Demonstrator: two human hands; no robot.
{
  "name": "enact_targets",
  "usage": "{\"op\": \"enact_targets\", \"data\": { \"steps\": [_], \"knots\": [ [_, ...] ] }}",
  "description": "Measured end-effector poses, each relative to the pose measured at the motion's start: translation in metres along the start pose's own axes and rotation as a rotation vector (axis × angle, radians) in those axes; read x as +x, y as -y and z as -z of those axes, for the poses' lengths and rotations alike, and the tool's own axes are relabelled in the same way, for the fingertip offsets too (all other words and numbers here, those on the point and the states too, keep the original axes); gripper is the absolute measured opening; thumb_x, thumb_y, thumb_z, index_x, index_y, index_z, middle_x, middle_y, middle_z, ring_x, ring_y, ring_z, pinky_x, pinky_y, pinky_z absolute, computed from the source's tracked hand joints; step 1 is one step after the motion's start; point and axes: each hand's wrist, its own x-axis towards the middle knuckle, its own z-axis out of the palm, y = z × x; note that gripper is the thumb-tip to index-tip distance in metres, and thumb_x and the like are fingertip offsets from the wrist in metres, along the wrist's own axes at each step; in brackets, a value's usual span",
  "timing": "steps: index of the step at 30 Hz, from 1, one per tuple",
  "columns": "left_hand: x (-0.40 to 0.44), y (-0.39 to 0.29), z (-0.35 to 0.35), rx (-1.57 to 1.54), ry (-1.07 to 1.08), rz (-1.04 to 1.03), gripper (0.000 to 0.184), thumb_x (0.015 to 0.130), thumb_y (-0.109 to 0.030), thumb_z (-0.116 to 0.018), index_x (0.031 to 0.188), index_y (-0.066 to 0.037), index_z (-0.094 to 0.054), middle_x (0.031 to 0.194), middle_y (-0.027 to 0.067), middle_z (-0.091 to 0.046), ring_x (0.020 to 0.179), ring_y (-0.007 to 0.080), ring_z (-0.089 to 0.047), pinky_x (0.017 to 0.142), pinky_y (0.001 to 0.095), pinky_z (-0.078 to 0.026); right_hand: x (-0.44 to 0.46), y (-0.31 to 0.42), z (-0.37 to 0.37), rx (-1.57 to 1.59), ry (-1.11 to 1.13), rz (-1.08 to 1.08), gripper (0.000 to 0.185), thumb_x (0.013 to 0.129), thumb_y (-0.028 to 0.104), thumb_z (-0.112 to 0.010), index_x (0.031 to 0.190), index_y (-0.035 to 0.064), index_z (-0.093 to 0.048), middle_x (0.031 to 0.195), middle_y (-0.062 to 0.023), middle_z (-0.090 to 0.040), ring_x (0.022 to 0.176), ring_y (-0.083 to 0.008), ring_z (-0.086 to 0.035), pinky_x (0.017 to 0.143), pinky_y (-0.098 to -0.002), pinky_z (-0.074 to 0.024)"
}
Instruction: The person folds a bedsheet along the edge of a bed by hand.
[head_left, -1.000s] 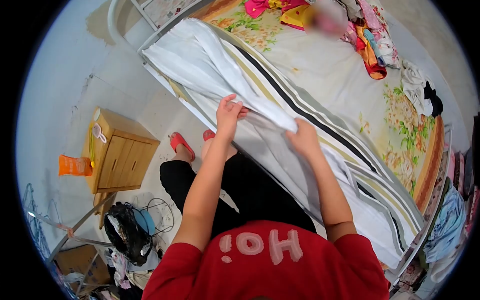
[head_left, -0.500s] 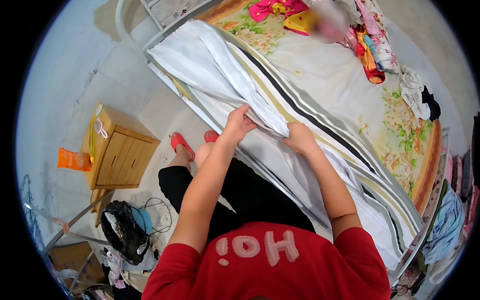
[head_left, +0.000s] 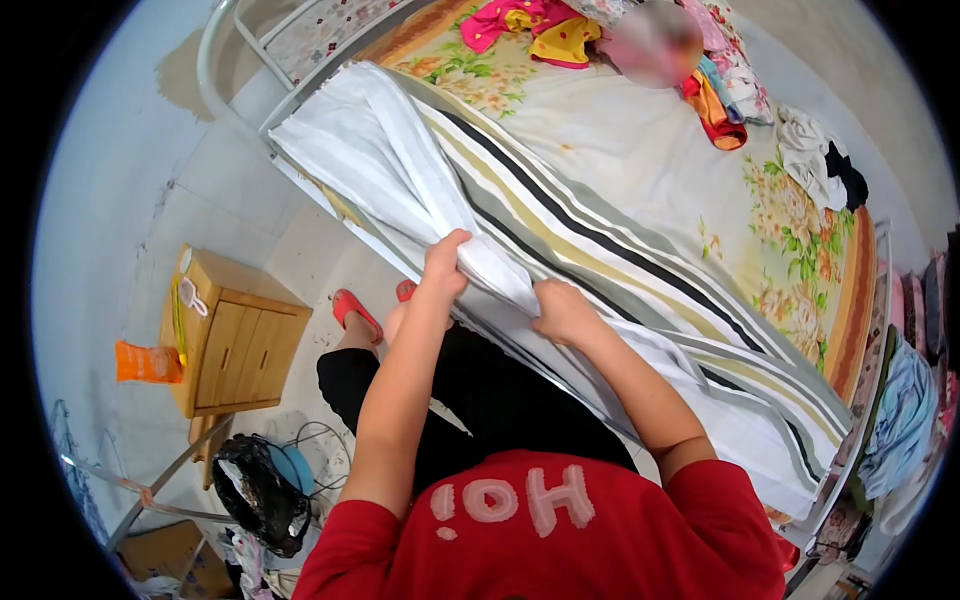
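A striped sheet [head_left: 610, 250] in white, grey, black and olive lies along the near side of the bed. Its near part is folded over, showing a whitish underside. My left hand [head_left: 446, 266] is closed on the folded layer near the middle of the bed's edge. A short way to the right, my right hand [head_left: 566, 312] grips the same layer, fingers wrapped round the cloth. Between both hands the cloth is bunched into a raised fold. Under the sheet, a floral bed cover [head_left: 640, 140] shows on the far side.
Bright clothes [head_left: 560, 42] and a white-and-black garment [head_left: 825, 165] lie on the bed's far side. A metal bed frame [head_left: 215, 75] rises at the upper left. A wooden cabinet [head_left: 250, 335] and a black plastic bag [head_left: 258, 490] stand left. Clothes [head_left: 900, 410] hang at the right end.
My left hand has closed on the cloth and moved left and down. My right hand has shifted left and down too, pulling the fold nearer. More stripes show beyond it. The view has shifted slightly.
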Motion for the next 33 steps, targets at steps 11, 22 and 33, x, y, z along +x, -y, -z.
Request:
{"op": "enact_targets", "data": {
  "steps": [11, 22, 33],
  "knots": [
    [0.000, 0.002, 0.017, 0.150, -0.320, -0.025, 0.052, 0.071, 0.001, -0.062, 0.116, 0.018, -0.043, 0.106, 0.0241, -0.055, 0.093, 0.0381, -0.058, 0.079, 0.0471, -0.050, 0.002, -0.016, 0.008, 0.191, 0.251, 0.092, 0.047, 0.070, 0.018, -0.064, 0.107, -0.0097, -0.056, 0.102, -0.0290, -0.060, 0.098, -0.0397, -0.058, 0.086, -0.0408, -0.0457],
    [0.026, 0.010, 0.050, 0.233, -0.475, -0.027, 0.053, 0.074, -0.002, -0.062, 0.120, 0.016, -0.043, 0.110, 0.0253, -0.054, 0.093, 0.0361, -0.058, 0.077, 0.0440, -0.050, -0.006, -0.038, -0.008, 0.404, 0.599, 0.117, 0.055, 0.071, 0.032, -0.069, 0.107, -0.0088, -0.057, 0.099, -0.0263, -0.063, 0.095, -0.0350, -0.060, 0.085, -0.0367, -0.0463],
    [-0.078, -0.002, -0.033, 1.819, 0.692, -0.538, 0.061, 0.069, -0.004, -0.064, 0.129, -0.015, -0.051, 0.131, 0.0120, -0.050, 0.122, 0.0294, -0.044, 0.111, 0.0535, -0.011, -0.086, -0.061, 0.076, 0.289, 0.318, 0.039, 0.049, 0.076, 0.030, -0.068, 0.111, -0.0028, -0.056, 0.103, -0.0239, -0.061, 0.099, -0.0364, -0.057, 0.087, -0.0383, -0.0445]
  ]
}}
